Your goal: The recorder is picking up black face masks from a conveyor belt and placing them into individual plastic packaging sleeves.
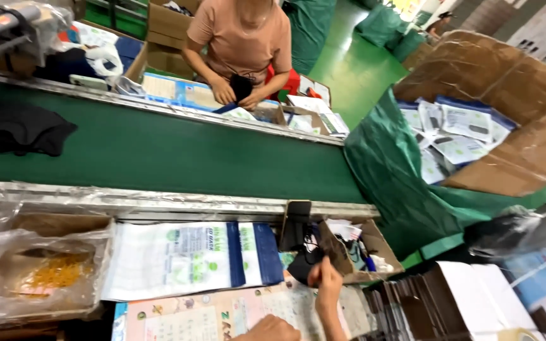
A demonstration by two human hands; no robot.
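Observation:
My right hand is raised at the bottom centre, its fingers closed on a small black fabric piece. It sits just left of a small open cardboard box of odds and ends. My left hand lies low at the frame's bottom edge on a printed paper sheet; only its back shows, so its fingers are hidden. A stack of flat white and blue plastic bags lies just beyond both hands. A dark phone stands upright behind the black piece.
A green conveyor belt crosses in front, with a dark cloth on its left. Across it a person in a peach shirt handles a black item. A big green-lined carton of filled bags stands right. A plastic-lined box sits left.

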